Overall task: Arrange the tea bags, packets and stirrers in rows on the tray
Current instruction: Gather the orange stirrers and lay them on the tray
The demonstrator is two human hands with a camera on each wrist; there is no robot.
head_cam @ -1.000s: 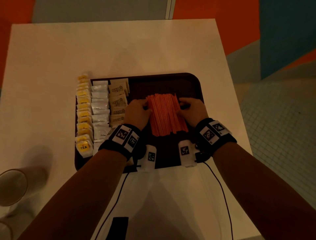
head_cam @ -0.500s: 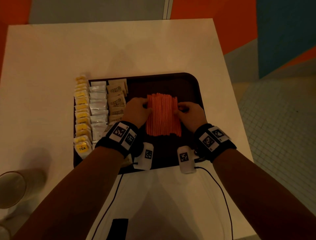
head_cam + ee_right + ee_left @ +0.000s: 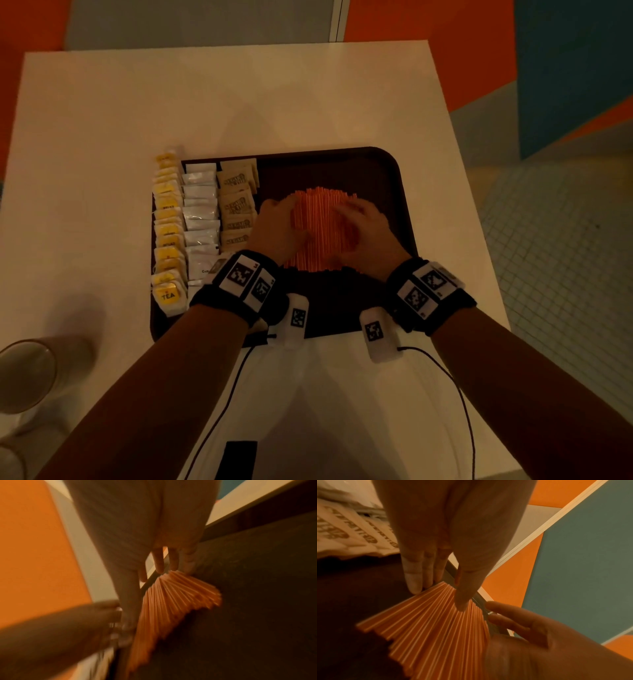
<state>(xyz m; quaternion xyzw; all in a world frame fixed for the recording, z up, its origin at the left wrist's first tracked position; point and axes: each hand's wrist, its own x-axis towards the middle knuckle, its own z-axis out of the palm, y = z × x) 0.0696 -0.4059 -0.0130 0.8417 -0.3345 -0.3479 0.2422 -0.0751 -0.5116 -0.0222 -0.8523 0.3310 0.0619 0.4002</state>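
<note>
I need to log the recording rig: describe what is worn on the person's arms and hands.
Both forearms are bare, with no sleeves or gloves. The left wrist and the right wrist each carry a black band bearing white square tags printed with black coded patterns. A white module with one such tag hangs beside each band, and a thin black cable trails back from the right one.

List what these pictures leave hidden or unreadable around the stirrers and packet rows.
- Middle of the orange stirrers: head view, covered by the left hand and right hand.
- Near end of the white packets row: head view, hidden under the left wristband.
- Brown packets print: too dim and small in the head view, cut off in the left wrist view.
- Right wrist view: motion blur smears the stirrers' ends.
</note>
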